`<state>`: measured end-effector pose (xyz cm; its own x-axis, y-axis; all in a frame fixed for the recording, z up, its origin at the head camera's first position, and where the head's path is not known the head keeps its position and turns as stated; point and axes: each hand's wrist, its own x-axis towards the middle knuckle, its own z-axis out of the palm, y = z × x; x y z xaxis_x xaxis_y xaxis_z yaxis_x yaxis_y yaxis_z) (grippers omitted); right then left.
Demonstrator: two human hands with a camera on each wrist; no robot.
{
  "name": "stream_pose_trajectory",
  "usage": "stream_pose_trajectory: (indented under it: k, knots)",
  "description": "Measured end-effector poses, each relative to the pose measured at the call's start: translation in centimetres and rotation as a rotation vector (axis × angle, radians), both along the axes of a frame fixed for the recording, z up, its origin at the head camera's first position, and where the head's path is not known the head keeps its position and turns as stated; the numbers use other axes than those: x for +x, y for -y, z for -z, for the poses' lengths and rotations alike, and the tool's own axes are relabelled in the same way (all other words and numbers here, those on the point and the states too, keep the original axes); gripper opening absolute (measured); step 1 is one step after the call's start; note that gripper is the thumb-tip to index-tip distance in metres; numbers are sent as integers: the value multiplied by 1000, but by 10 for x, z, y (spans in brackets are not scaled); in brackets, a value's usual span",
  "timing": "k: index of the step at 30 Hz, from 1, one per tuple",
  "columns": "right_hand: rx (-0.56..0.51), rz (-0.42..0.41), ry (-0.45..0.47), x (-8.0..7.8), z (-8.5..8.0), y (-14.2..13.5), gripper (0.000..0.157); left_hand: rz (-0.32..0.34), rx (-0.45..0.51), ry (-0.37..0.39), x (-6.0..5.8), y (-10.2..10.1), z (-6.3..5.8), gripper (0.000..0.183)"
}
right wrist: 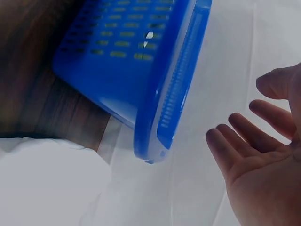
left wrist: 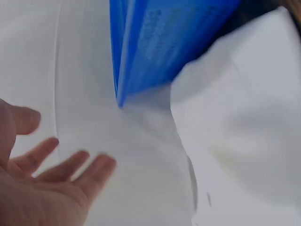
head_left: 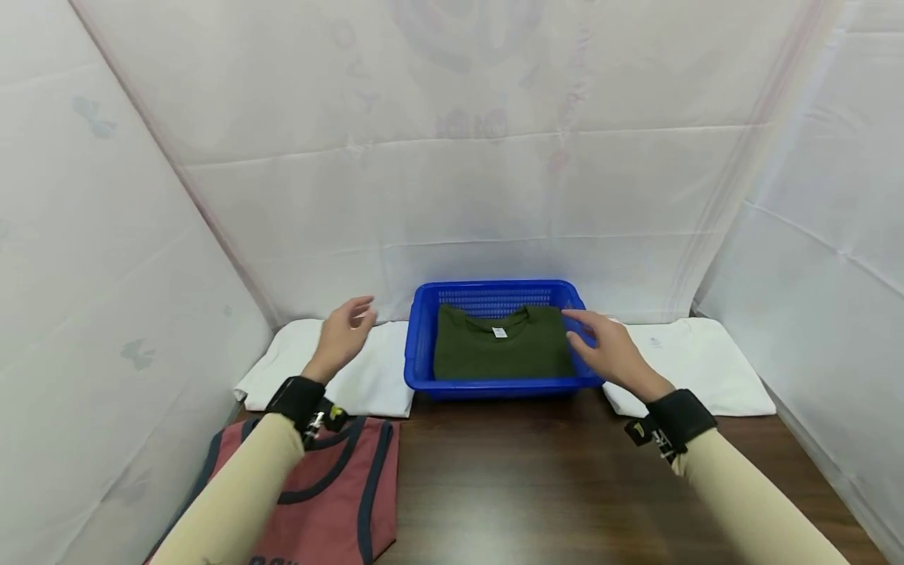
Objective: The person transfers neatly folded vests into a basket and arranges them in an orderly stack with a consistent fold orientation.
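Note:
A blue plastic basket (head_left: pixel 487 386) stands against the back sheet, with a folded dark green T-shirt (head_left: pixel 504 357) lying inside, its collar and white label toward the back. To the basket's left, my left hand (head_left: pixel 344 337) hovers above a folded white garment (head_left: pixel 377 373), fingers loosely bent and holding nothing. My right hand (head_left: pixel 610 351) is over the basket's right edge in the head view, fingers spread toward the green shirt. In the right wrist view that hand (right wrist: pixel 258 155) appears apart from the basket wall (right wrist: pixel 117 61), with nothing in its grasp.
Another folded white shirt (head_left: pixel 695 369) lies right of the basket. At the front left is a red tank top (head_left: pixel 318 518) with dark trim, partly under my left forearm. White sheets (head_left: pixel 480 196) enclose the dark wooden table (head_left: pixel 530 486) at the back and sides.

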<state>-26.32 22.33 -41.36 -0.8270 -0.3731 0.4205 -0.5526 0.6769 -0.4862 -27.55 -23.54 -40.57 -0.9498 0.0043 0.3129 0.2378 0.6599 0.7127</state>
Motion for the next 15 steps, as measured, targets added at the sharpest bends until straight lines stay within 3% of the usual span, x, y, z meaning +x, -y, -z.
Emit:
stream_pose_trajectory:
  k: [5, 8, 15]
  knots:
    - [-40, -14, -148, 21, 2, -2, 42, -107, -74, 34, 34, 41, 4, 48]
    - [-71, 8, -211, 33, 2, -7, 43, -131, -118, 76, 55, 63, 8, 54]
    - [-138, 54, -279, 52, 6, -21, 44, -102, -198, 349, 91, 109, 22, 84]
